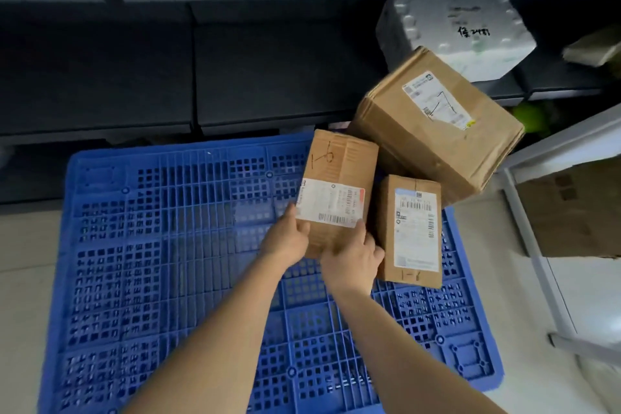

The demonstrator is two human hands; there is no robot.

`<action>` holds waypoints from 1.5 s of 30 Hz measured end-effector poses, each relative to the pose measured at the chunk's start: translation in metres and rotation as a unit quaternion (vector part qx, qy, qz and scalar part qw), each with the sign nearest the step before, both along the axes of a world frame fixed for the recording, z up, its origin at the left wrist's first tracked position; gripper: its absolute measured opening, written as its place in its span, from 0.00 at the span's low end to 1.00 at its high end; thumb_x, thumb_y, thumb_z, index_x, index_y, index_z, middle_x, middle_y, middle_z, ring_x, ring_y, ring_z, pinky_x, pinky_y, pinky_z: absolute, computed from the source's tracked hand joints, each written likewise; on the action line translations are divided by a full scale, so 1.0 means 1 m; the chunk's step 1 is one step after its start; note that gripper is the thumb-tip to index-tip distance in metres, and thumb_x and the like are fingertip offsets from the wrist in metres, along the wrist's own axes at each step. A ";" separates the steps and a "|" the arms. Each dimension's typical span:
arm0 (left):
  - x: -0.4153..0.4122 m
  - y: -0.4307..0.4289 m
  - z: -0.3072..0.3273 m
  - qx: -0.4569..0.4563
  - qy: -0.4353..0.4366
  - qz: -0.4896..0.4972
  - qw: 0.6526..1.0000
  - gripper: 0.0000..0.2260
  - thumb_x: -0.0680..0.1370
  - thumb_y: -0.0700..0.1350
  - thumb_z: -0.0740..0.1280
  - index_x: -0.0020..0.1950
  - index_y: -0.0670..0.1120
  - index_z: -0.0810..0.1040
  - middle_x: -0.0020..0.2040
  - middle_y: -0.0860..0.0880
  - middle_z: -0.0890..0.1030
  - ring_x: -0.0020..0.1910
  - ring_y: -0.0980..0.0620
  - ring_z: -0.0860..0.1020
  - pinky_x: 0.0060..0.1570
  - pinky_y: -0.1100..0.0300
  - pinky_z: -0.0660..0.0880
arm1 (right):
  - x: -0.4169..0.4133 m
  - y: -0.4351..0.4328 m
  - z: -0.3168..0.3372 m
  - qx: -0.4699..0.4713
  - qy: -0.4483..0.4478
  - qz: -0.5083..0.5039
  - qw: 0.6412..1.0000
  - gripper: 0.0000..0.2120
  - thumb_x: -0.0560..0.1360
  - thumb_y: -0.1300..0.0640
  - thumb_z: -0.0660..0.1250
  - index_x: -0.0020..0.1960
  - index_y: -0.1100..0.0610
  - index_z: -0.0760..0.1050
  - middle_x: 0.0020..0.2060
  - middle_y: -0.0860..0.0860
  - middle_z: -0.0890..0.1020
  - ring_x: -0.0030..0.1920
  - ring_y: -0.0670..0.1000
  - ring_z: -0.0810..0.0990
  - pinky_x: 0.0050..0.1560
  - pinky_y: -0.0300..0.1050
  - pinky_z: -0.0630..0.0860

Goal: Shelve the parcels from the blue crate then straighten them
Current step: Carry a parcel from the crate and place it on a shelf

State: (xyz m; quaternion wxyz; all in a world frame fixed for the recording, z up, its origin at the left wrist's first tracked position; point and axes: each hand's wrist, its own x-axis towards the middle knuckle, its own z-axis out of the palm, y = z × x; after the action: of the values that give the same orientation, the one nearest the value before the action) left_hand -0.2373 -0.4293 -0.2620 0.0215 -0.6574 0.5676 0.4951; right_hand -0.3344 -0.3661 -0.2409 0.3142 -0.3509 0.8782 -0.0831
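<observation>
While dark shelves (268, 77) fill the upper frame, the blue crate (168, 279) spreads across the lower centre. At its upper right edge the big box (437, 124) sits tilted. The middle box (336, 185), mid-frame, is gripped at its near end by the curled fingers of the left hand (289, 239) and right hand (353, 259). A careless lift could knock the small box (411, 228) just beside it, or unsettle the tilted one.
</observation>
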 end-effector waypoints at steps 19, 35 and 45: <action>0.146 0.107 0.077 -0.065 0.033 0.295 0.953 0.23 0.82 0.50 0.59 0.76 0.55 0.60 0.70 0.49 0.68 0.66 0.50 0.71 0.64 0.52 0.71 | 0.105 0.047 0.060 -0.141 -0.196 0.069 0.968 0.24 0.79 0.55 0.64 0.74 0.52 0.64 0.64 0.48 0.73 0.61 0.51 0.75 0.59 0.50 0.76; 0.243 0.266 0.258 -0.293 0.034 0.573 0.765 0.20 0.81 0.49 0.60 0.71 0.65 0.64 0.62 0.57 0.76 0.58 0.55 0.76 0.60 0.51 0.74 | 0.228 0.110 0.225 -0.243 -0.348 0.358 0.832 0.23 0.78 0.52 0.67 0.72 0.46 0.67 0.54 0.40 0.72 0.54 0.39 0.71 0.55 0.36 0.67; 0.373 0.387 0.330 -0.369 -0.042 0.655 0.658 0.21 0.82 0.48 0.59 0.74 0.60 0.62 0.62 0.55 0.73 0.57 0.53 0.74 0.59 0.54 0.73 | 0.395 0.197 0.300 -0.249 -0.422 0.453 0.744 0.19 0.75 0.53 0.70 0.66 0.47 0.73 0.57 0.43 0.76 0.56 0.43 0.74 0.61 0.45 0.73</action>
State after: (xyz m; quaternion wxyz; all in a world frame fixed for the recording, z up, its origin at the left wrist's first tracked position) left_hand 0.1353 -0.0428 0.0684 -0.5289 -0.8333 0.1244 0.1025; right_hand 0.0609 -0.1695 0.0594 0.5550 -0.7026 0.3410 -0.2865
